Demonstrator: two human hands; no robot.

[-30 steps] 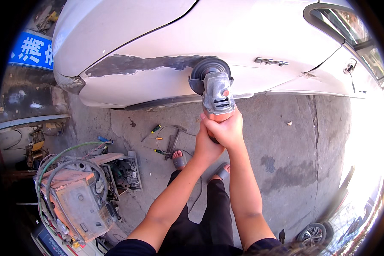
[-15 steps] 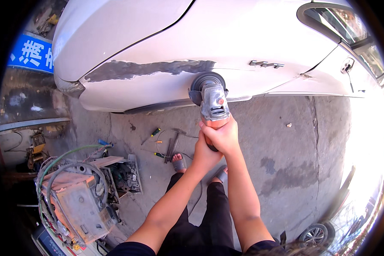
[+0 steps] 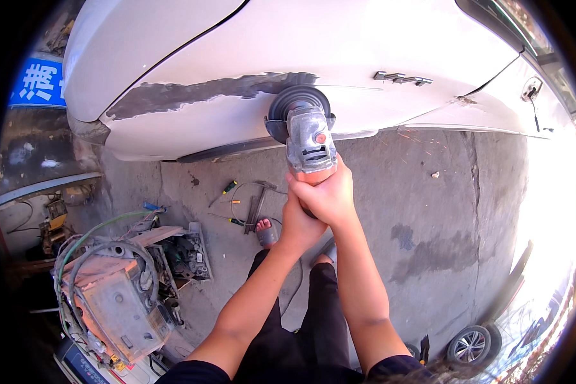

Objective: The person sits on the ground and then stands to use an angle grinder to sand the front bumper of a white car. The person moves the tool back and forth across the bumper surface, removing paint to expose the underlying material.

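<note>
Hands meet on one tool in the head view: the right hand (image 3: 323,195) wraps the rear of a grey angle grinder (image 3: 308,139), and the left hand (image 3: 299,227) clamps beneath and behind it, the two pressed together around the grip. Both forearms rise from the lower edge of the picture. The grinder's dark round disc (image 3: 296,105) sits against the side of a white car (image 3: 339,57), at the right end of a long grey sanded streak (image 3: 198,93) that runs along the panel's crease. A few orange sparks (image 3: 416,137) fly to the right, below the panel's lower edge.

Under the car lies a concrete floor (image 3: 441,217). A screwdriver with a green and yellow handle (image 3: 228,187) and some dark hand tools (image 3: 257,205) lie near the person's sandalled foot (image 3: 266,232). Toward the lower left corner stands a worn machine wrapped in hoses and cables (image 3: 112,294). A small wheel (image 3: 470,345) shows at the lower right.
</note>
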